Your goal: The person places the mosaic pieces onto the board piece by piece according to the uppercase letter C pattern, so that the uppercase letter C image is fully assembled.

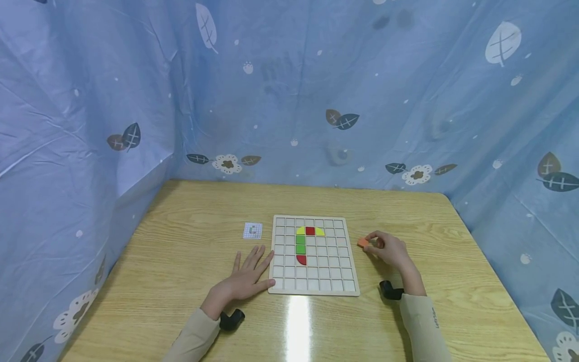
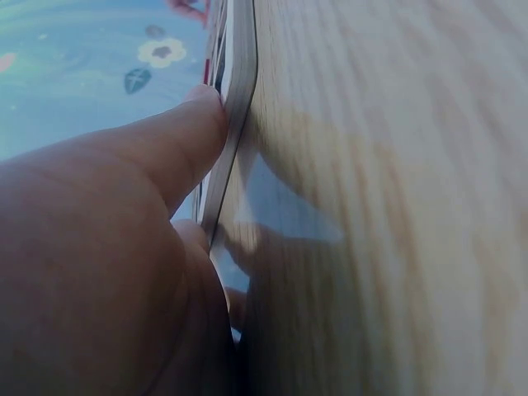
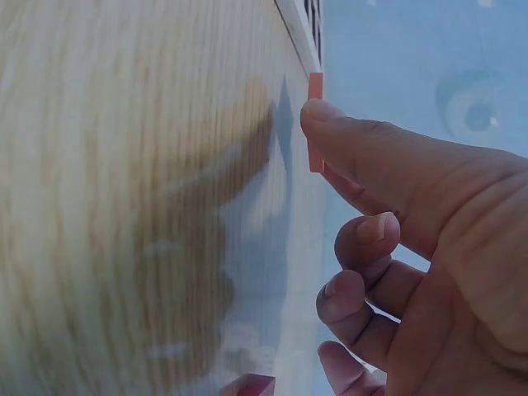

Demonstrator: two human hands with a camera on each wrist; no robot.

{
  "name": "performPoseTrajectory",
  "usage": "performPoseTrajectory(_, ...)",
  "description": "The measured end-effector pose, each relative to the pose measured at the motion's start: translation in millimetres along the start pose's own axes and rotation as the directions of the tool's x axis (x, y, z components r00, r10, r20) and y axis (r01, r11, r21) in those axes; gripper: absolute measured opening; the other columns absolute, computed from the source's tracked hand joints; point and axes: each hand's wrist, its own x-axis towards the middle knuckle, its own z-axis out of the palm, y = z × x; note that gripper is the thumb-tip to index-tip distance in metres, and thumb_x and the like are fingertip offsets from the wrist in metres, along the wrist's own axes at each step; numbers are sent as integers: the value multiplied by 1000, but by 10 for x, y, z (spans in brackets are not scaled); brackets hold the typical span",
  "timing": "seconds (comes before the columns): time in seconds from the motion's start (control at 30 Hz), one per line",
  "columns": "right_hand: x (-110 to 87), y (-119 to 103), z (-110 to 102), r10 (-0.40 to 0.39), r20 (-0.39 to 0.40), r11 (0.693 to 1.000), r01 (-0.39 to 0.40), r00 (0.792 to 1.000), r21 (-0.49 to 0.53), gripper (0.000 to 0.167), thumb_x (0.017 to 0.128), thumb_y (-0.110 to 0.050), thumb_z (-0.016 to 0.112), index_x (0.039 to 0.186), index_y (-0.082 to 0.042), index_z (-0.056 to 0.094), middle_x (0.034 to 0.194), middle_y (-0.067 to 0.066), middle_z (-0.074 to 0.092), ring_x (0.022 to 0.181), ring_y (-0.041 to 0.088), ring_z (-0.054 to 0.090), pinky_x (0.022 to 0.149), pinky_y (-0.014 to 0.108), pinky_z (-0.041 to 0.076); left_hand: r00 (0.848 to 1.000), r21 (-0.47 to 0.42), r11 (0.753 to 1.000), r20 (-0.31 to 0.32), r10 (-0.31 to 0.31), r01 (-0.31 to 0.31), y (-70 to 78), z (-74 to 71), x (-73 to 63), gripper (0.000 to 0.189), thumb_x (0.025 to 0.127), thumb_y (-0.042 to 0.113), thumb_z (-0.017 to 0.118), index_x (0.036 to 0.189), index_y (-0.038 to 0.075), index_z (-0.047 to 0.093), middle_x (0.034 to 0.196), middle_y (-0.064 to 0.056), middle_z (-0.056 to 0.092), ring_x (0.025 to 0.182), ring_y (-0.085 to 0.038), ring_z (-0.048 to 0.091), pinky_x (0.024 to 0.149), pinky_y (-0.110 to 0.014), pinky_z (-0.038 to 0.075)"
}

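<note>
My right hand [image 1: 391,250] pinches a small flat orange tile [image 1: 363,242] between thumb and finger, just off the board's right side. In the right wrist view the orange tile [image 3: 315,158] shows edge-on above the table, the other fingers curled below it. A wooden grid board [image 1: 278,287] lies mid-table. Set in its cells are two green square tiles [image 1: 300,244], a red square tile [image 1: 309,231], two yellow curved tiles [image 1: 320,232] and a red curved tile [image 1: 301,260]. My left hand [image 1: 244,281] lies with fingers spread, its thumb resting on the board's lower-left corner.
A small printed card [image 1: 252,231] with a coloured grid pattern lies left of the board. The wooden table [image 1: 203,211] meets a blue leaf-patterned curtain [image 1: 280,100] at the back and sides. A reddish thing [image 3: 252,385], cut off, shows at the bottom of the right wrist view.
</note>
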Motion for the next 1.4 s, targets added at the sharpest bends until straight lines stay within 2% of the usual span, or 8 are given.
performPoseTrajectory(0.17, 13, -31, -8, -27, -19, 1000, 27, 999, 2, 30, 84, -25, 69, 106, -6, 64, 66, 0, 46, 57, 14, 38, 58, 29, 25, 1000, 7, 1000, 13, -9, 9, 17, -21, 1, 74, 92, 59, 36, 150, 24, 7, 157, -5, -3, 143, -23, -10, 107, -55, -17)
performPoseTrajectory(0.4, 16, -122, -16, -44, -15, 999, 44, 999, 9, 28, 84, -25, 68, 107, -8, 64, 65, 0, 46, 54, 14, 37, 55, 28, 25, 1000, -6, 1000, 13, 15, -15, 74, -83, -17, 72, 94, 50, 42, 150, 15, 13, 156, -14, 4, 143, -33, -4, 106, -60, -14)
performPoseTrajectory(0.6, 25, -187, 13, -64, -37, 998, 64, 997, -1, 26, 83, -23, 70, 104, -8, 65, 64, -1, 46, 54, 13, 37, 54, 27, 26, 1000, 18, 1000, 17, -6, 6, 29, -37, 6, 73, 93, 56, 38, 150, 20, 9, 157, -8, -1, 143, -27, -8, 107, -57, -16)
performPoseTrajectory(0.83, 22, -268, 51, -84, -26, 996, 84, 996, -8, 25, 83, -25, 70, 102, -9, 66, 63, -1, 46, 54, 12, 37, 55, 28, 26, 1000, 20, 1000, 6, -14, 14, 9, -8, 13, 74, 92, 59, 37, 150, 24, 8, 157, -5, -3, 143, -24, -9, 107, -56, -16)
performPoseTrajectory(1.13, 36, -356, 136, -146, -37, 989, 145, 989, -15, 23, 81, -25, 72, 99, -11, 68, 60, -3, 44, 51, 9, 34, 53, 25, 26, 1000, -5, 1000, 7, 23, -23, 48, -53, -12, 72, 94, 51, 41, 150, 17, 12, 156, -13, 2, 142, -33, -6, 106, -59, -15)
performPoseTrajectory(1.4, 22, -480, 211, -175, -35, 985, 175, 984, -12, 21, 79, -20, 73, 98, -12, 68, 60, -4, 44, 52, 8, 34, 52, 23, 26, 1000, 4, 1000, 4, 8, -8, 31, -29, -5, 73, 93, 55, 39, 150, 22, 8, 157, -9, -1, 143, -27, -8, 107, -57, -16)
